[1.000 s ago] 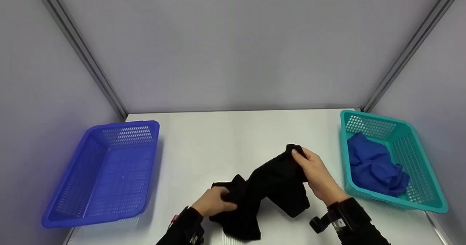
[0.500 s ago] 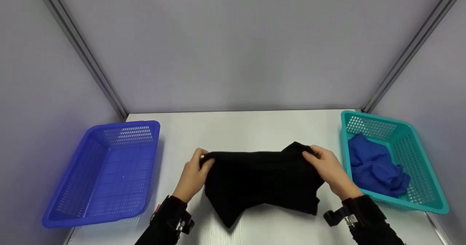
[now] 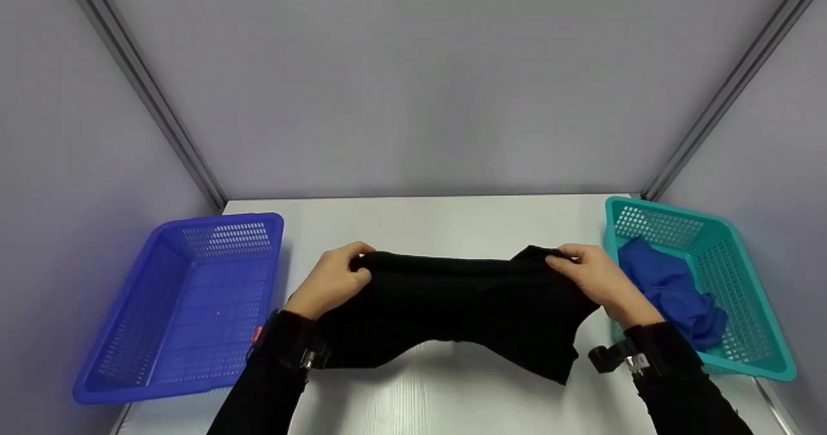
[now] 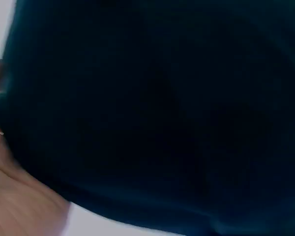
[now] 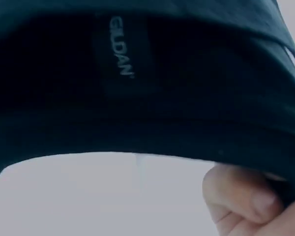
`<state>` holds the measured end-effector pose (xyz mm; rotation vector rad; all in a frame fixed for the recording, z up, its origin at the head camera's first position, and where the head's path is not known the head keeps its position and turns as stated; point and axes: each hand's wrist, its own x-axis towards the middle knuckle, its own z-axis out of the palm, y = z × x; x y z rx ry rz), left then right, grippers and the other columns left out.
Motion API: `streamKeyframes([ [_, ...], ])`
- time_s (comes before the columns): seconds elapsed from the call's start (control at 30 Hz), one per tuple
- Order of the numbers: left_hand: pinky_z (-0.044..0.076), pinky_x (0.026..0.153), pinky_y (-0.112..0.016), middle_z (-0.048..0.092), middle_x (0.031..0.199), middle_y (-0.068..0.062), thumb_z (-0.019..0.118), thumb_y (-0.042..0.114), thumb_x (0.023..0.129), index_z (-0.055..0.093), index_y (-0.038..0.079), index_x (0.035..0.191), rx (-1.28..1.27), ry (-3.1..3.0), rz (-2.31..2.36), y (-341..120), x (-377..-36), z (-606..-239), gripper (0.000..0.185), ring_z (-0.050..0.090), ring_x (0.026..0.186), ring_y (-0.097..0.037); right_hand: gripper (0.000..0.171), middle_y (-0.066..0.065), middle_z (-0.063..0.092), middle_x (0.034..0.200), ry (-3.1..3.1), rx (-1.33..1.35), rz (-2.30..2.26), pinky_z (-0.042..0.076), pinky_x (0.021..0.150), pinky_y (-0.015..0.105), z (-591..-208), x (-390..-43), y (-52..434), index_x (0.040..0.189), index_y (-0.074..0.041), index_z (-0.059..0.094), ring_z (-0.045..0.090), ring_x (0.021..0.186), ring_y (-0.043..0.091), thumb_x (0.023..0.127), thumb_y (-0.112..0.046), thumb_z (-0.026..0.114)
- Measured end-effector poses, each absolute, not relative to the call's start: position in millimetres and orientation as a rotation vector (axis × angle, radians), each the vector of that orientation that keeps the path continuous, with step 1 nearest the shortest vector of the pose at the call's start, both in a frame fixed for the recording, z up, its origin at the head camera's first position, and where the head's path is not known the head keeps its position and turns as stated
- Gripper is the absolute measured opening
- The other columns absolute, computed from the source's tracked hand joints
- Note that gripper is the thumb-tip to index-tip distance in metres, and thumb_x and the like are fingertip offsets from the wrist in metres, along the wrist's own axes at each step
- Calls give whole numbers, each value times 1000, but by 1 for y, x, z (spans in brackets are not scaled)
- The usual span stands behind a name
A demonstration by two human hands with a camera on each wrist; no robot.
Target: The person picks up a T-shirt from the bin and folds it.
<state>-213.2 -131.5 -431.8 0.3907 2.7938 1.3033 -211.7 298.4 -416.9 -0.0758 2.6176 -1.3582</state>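
A black T-shirt (image 3: 462, 299) is stretched sideways between both hands, above the white table. My left hand (image 3: 334, 281) pinches its upper left corner between thumb and fingers. At the upper right corner, my right hand (image 3: 597, 281) grips the fabric the same way, thumb on the near side. The lower edge hangs in a curve, with a pointed corner at the right. Inside the fabric, a GILDAN neck label (image 5: 122, 51) shows in the right wrist view. In the left wrist view, dark cloth covers most of the picture and hides the left fingertips.
A blue plastic basket (image 3: 274, 280) stands at the left of the table (image 3: 420, 225). On the right is a teal basket (image 3: 753, 280) with a crumpled blue cloth (image 3: 665, 286) in it, close to my right forearm. Grey panels (image 3: 426, 86) enclose the back and sides.
The left hand let go of a lower part and took the upper left corner. Both hands spread apart and moved away from me, so the bunched T-shirt became stretched wide.
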Motion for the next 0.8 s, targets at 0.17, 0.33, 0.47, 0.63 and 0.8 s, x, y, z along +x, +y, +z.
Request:
streamKeyframes([
  [0.17,49,100,-51,68,120,-18,67,3,95,67,1,123,406,2966,1055,-118,-223,-449,28,64,114,-37,26,10,62,90,2827,-34,-1131,48,74,37,-426,-227,295,99,-2,67,58,82,25,103,-26,60],
  [0.33,53,90,-51,68,100,-15,75,11,89,73,0,108,338,3032,856,-116,-219,-466,22,66,99,-37,26,25,72,111,3067,-99,-884,53,85,53,-438,-227,289,112,2,74,67,99,40,99,-18,64],
  [0.47,47,86,-52,65,90,-11,80,21,81,77,4,92,316,3029,626,-128,-216,-471,20,60,91,-37,28,17,72,78,2913,50,-1191,55,58,38,-444,-221,289,120,1,73,65,60,24,100,-17,65],
  [0.63,37,100,-57,57,118,-14,82,27,81,72,4,106,353,2885,781,-156,-217,-474,35,48,115,-41,37,1,57,53,2527,289,-1705,53,45,28,-448,-213,297,133,4,61,59,44,13,103,-17,61],
  [0.8,41,108,-53,60,129,-11,83,20,79,67,3,113,465,2695,1254,-179,-220,-476,42,54,121,-34,36,2,63,62,2369,338,-1923,57,50,30,-445,-207,305,130,6,56,70,56,18,103,-18,61],
])
